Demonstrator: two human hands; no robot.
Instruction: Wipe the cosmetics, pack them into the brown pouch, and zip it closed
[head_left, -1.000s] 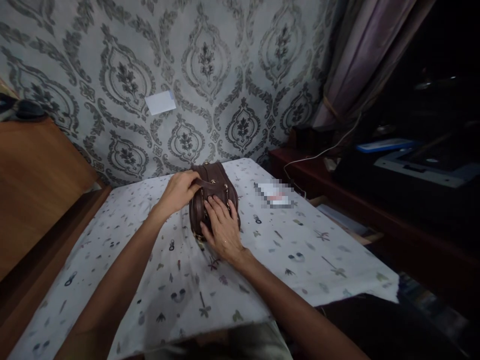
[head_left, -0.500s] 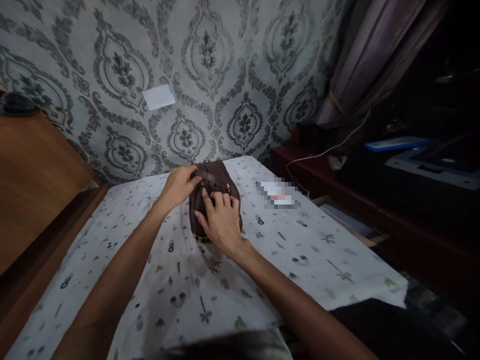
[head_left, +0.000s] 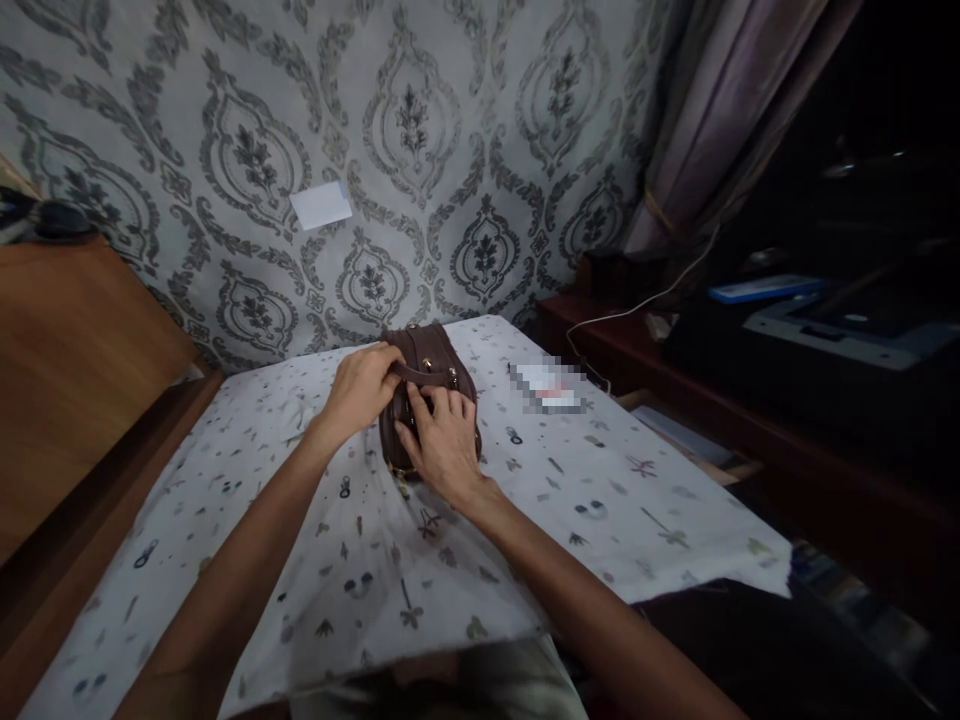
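Observation:
A dark brown handbag (head_left: 409, 345) with gold-coloured metal fittings rests on the patterned white cloth (head_left: 555, 520). My left hand (head_left: 364, 390) is closed at the bag's upper left, its thumb and fingers pinching the brown handle strap (head_left: 427, 377). The strap arches across the bag towards a metal fitting on the right. My right hand (head_left: 446, 440) grips the near part of the bag, with bent fingers over its top and the thumb apart on the left side. Both hands hide much of the bag's near part.
Right of the bag lies a pixelated flat item (head_left: 551, 385). A white cable (head_left: 645, 305) runs over a dark red wooden surface (head_left: 559, 310). A wooden panel (head_left: 82, 370) stands at the left, with sunglasses (head_left: 56, 220) on top. Patterned wallpaper (head_left: 412, 120) rises behind.
The strap, which lay flatter over the bag's top, now bows up nearer to me, uncovering a gold fitting behind it. My hands stay on the bag. The view has shifted slightly.

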